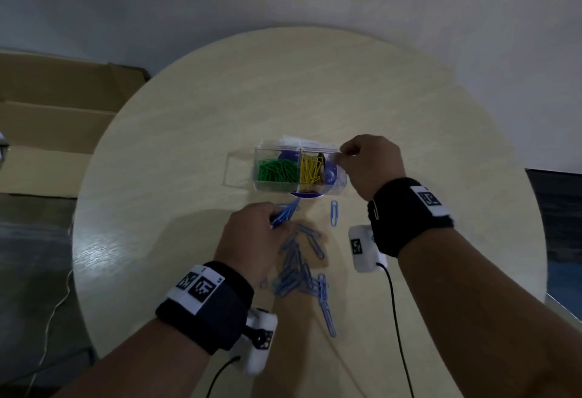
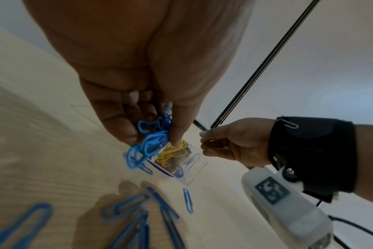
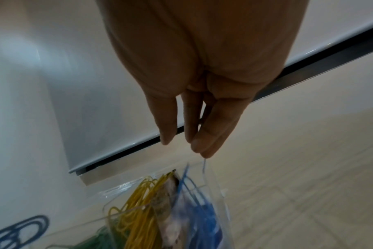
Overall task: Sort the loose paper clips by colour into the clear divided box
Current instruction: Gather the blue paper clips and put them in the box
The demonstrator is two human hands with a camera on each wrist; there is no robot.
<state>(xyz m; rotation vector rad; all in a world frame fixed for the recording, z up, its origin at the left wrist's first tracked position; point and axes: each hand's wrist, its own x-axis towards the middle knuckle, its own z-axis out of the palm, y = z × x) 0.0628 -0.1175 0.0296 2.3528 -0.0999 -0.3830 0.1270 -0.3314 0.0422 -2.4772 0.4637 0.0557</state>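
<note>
left wrist view: my left hand (image 2: 138,104) pinches a tangly bunch of blue clips (image 2: 151,141), light, slippery; right hand (image 1: 367,164) pinches one over the box (image 1: 277,183).

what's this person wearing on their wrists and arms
Bare forearms, no sleeves. Each wrist has a wide black band: left band, right band, each with a white strip of black square code markers. A white camera unit hangs under each wrist, trailing a black cable. A silver paper clip sits on the right band.

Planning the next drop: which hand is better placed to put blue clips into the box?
Left hand: it already grips a bunch of blue paper clips beside the clear divided plastic box; the right hand seems to pinch one.
</note>
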